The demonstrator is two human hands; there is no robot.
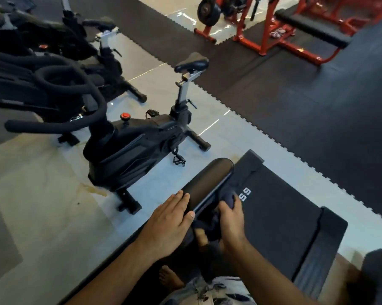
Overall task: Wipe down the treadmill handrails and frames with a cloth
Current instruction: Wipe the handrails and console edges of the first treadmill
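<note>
On my left a black exercise bike (128, 150) stands on the pale floor, apart from the work. My left hand (170, 219) lies flat, fingers straight, on top of the treadmill's padded handrail (209, 179), steadying it. Just beside it my right hand (231, 219) is curled round a dark cloth (228, 200), pressing it against the rail's inner side. I judge I'm mid-wipe on this rail. The next move calls for drawing the cloth along toward the rounded far end. On the treadmill deck (280, 216) to the right, only the white letters "SS" (245, 194) are readable; the rail hides the rest.
</note>
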